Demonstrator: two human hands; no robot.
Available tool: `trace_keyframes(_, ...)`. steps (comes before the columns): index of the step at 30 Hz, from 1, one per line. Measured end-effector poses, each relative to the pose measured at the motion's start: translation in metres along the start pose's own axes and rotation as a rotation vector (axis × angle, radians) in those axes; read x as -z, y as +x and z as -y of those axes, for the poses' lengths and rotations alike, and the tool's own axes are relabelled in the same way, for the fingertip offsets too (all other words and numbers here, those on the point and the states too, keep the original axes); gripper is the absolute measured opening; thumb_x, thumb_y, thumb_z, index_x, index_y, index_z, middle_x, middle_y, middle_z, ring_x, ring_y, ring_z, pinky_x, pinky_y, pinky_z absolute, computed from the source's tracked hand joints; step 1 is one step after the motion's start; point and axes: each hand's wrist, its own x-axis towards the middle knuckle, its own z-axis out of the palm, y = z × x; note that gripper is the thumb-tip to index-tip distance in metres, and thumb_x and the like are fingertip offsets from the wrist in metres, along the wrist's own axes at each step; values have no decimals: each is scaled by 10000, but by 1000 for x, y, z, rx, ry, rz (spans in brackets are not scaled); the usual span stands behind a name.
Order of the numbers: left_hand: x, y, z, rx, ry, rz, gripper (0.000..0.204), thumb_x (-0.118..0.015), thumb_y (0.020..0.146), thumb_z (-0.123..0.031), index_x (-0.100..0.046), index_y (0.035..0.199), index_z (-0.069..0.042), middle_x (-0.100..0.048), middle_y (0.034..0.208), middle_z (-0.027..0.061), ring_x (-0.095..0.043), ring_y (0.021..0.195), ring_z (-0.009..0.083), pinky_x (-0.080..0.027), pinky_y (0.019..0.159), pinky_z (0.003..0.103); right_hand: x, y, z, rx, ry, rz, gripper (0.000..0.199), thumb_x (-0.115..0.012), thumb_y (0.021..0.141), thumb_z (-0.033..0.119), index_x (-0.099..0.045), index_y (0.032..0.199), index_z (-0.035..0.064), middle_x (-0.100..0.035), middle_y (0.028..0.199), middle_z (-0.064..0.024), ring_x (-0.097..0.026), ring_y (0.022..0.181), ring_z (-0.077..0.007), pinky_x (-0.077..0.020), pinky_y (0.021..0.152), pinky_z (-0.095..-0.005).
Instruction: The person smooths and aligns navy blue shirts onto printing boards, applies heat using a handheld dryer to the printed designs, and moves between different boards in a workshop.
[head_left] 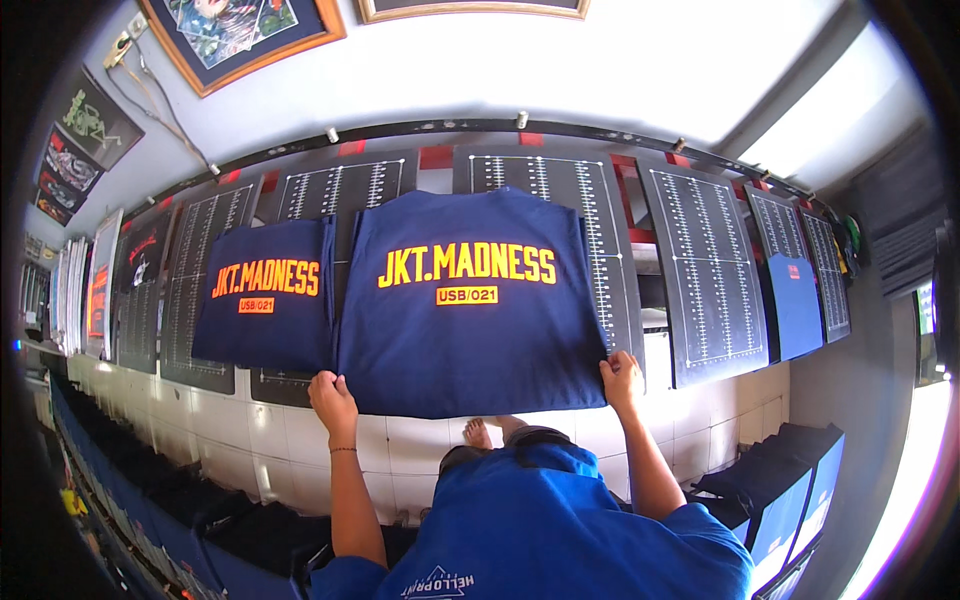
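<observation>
A navy T-shirt (470,350) with yellow-orange lettering lies spread over the dark printing boards in front of me, its neck end far and its near edge close to me. My left hand (333,402) pinches the near left corner of the cloth. At the near right corner, my right hand (622,380) grips the fabric between thumb and fingers. Just left of it, a folded navy T-shirt (265,335) with similar orange lettering rests on the boards, beside the spread one.
Black boards with white ruler marks (705,270) stand in a row along a dark rail (430,127). A blue printed piece (795,310) lies on one at the right. Rows of dark blue panels (790,490) flank me, and framed pictures (240,35) hang on the wall.
</observation>
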Motion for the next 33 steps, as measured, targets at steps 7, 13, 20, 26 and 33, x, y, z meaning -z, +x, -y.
trace_keyframes(7, 9, 3, -4, -33, -35, -24, 127, -524, 913, -141, -497, 892, -19, -575, 862, 165, -543, 800, 372, -428, 702, 463, -31, -11, -25, -94, 349, -146, 218, -660, 817, 173, -551, 934, 25, -566, 673, -120, -568, 602, -203, -460, 595, -336)
trace_keyframes(13, -1, 4, 15, 123, -345, 90, 182, -560, 912, -162, -473, 912, -3, -574, 838, 179, -557, 770, 372, -446, 693, 425, 6, -10, -12, -257, 252, 127, 285, -701, 788, 230, -594, 771, -34, -575, 634, -114, -548, 601, -165, -425, 572, -343)
trace_keyframes(20, 13, 35, 20, 161, -135, -103, 362, -734, 769, -220, -523, 961, 2, -558, 960, 194, -553, 911, 381, -445, 804, 438, -16, -21, -15, -214, -7, -92, 356, -755, 721, 244, -546, 874, 0, -622, 825, -164, -593, 806, -347, -465, 708, -426)
trace_keyframes(26, -9, 7, 28, 4, 35, 77, 363, -713, 792, -287, -559, 936, 9, -570, 950, 184, -536, 924, 380, -438, 806, 476, -32, -18, -30, -6, -94, -152, 342, -671, 803, 242, -513, 989, 3, -597, 874, -189, -604, 842, -329, -467, 752, -411)
trace_keyframes(33, 26, 2, 52, 228, -1001, 554, 278, -708, 812, -184, -598, 963, 21, -614, 873, 48, -542, 814, 120, -438, 747, 279, 7, -59, -35, -336, 1015, 387, 469, -666, 861, 243, -513, 1153, -91, -594, 1047, -143, -601, 920, -204, -480, 807, -336)
